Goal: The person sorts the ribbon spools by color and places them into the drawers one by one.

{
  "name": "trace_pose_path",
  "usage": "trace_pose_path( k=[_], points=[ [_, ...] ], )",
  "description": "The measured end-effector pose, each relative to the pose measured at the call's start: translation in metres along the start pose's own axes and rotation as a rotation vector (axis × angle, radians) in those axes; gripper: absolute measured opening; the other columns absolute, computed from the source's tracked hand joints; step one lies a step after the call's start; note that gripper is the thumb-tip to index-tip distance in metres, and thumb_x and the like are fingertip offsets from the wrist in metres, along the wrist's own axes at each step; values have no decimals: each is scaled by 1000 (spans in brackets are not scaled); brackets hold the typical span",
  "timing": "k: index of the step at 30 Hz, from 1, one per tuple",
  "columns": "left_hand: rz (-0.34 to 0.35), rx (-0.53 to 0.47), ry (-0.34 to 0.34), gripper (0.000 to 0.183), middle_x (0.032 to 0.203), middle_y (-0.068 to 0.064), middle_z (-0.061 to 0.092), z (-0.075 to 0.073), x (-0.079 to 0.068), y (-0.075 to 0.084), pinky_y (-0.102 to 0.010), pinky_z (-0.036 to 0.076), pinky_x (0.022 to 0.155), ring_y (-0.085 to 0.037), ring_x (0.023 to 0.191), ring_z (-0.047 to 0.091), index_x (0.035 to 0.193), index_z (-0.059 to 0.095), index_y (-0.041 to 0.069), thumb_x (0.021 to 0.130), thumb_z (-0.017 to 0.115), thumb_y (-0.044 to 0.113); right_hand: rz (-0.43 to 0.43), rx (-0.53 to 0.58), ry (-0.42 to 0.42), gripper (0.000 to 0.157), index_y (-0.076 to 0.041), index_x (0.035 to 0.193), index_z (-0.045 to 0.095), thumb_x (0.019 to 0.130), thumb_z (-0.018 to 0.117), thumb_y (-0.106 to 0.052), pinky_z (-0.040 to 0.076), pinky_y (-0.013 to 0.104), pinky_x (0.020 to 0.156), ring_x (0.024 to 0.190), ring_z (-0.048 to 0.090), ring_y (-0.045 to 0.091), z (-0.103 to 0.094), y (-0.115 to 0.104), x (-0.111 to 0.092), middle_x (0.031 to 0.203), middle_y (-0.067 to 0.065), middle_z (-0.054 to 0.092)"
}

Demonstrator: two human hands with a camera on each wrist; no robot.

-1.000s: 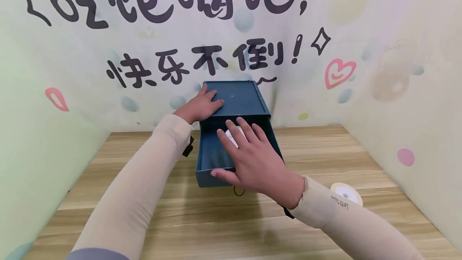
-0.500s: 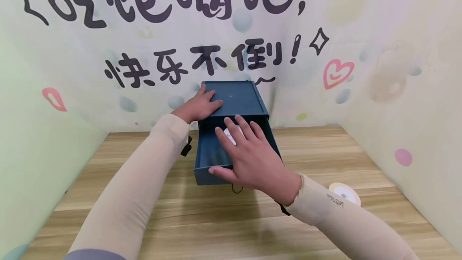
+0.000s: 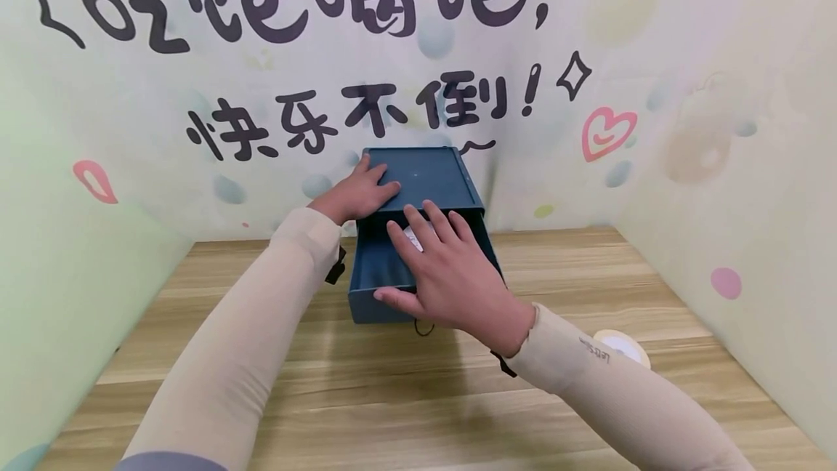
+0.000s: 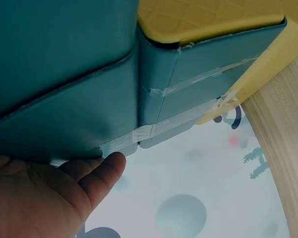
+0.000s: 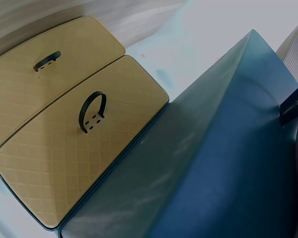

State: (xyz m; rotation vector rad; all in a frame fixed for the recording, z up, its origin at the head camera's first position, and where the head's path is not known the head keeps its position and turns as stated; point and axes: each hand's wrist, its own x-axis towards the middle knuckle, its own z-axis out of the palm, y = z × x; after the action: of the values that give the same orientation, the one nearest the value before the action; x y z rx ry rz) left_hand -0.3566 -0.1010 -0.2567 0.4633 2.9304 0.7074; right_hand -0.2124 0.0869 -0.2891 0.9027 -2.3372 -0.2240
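Note:
A dark blue drawer cabinet (image 3: pixel 425 176) stands against the back wall. Its top drawer (image 3: pixel 379 304) is pulled partly out, with a loop handle (image 3: pixel 423 328) at the front. My left hand (image 3: pixel 356 193) rests with spread fingers on the cabinet's top left edge; the left wrist view shows that hand (image 4: pixel 54 193) at the cabinet's edge. My right hand (image 3: pixel 458 275) lies over the drawer's front, fingers straight and spread, the palm side hidden. Inside the drawer a white object (image 3: pixel 413 238) shows between my right fingers, mostly covered.
A round white disc with a cream rim (image 3: pixel 621 347) lies on the wooden table (image 3: pixel 366 398), partly behind my right sleeve. Two lower yellow drawer fronts (image 5: pixel 79 144) with black loop handles (image 5: pixel 93 110) show in the right wrist view. Patterned walls enclose the table.
The drawer has slid inward a little, its front edge closer to the cabinet. My right hand has moved with it, away from me. My left hand stays on the cabinet's top.

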Motion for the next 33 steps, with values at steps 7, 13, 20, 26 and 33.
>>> trace_pose_path(
  k=[7,13,20,26,33],
  points=[
    [2,0,-14,70,165,-17,-10,0,1,1,-48,14,119,-33,151,0,159,18,6,106,35,48,16,-16,-23,85,-12,147,49,94,31,-76,30,56,109,141,33,37,4,6,8,152,16,41],
    [16,11,-15,71,164,-18,-9,0,3,2,-48,14,119,-32,151,-1,159,18,5,106,34,49,31,-23,-52,86,-12,148,49,93,30,-76,28,56,110,142,32,36,8,13,14,152,16,41],
    [24,12,-14,71,164,-18,-9,1,3,2,-49,14,119,-32,151,-1,159,18,5,106,34,49,50,-21,-87,88,-14,150,46,93,28,-78,28,56,111,143,31,36,12,18,20,153,15,41],
    [17,9,-13,71,164,-18,-9,0,2,2,-49,14,119,-33,151,-1,159,18,5,106,34,48,55,-15,-68,89,-13,151,44,92,29,-78,27,57,111,143,30,36,15,20,24,153,16,40],
    [24,39,-16,69,164,-21,-8,-3,-2,1,-49,15,118,-33,151,-2,158,20,3,106,33,46,58,-15,-13,90,-11,151,45,92,31,-78,28,56,111,142,33,36,23,23,29,150,16,43]
  ],
)
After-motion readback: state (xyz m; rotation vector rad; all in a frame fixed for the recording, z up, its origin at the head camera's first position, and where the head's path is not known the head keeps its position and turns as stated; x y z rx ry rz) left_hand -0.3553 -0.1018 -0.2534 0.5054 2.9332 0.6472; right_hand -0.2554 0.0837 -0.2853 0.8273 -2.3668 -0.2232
